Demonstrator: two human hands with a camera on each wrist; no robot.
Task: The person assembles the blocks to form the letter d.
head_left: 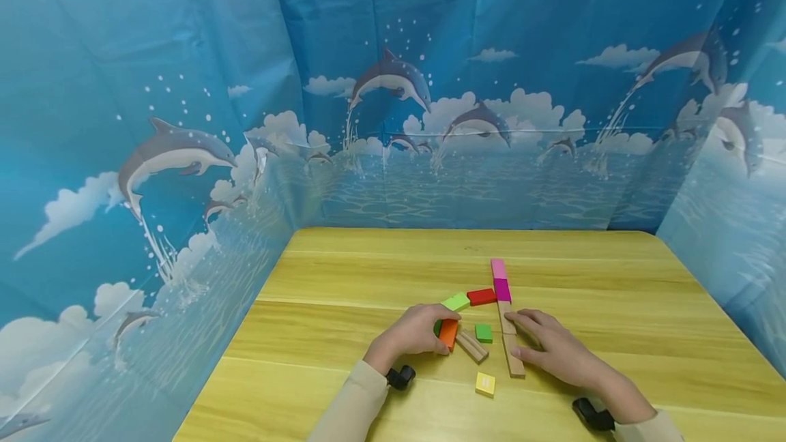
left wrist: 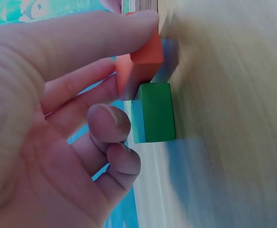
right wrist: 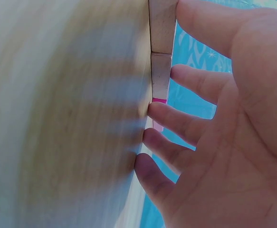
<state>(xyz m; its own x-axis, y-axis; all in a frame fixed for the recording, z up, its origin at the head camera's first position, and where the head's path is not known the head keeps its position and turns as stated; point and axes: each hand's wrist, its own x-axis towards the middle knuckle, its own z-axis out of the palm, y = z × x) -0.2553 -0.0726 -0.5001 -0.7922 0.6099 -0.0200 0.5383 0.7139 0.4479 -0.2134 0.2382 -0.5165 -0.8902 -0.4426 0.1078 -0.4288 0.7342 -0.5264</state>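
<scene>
My left hand pinches an orange block between thumb and fingers, close over the table. Beside it stands a dark green block, mostly hidden behind the hand in the head view. My right hand lies spread along the right of a straight row of blocks, fingertips at two plain wooden blocks. Further up that row come a magenta block and a pink block. From the magenta end, a red block and a light green block curve toward the left hand.
Between the hands lie a small green block and a pair of wooden blocks set side by side. A yellow block sits nearer the front of the wooden table. Dolphin-print curtains hang behind and beside the table.
</scene>
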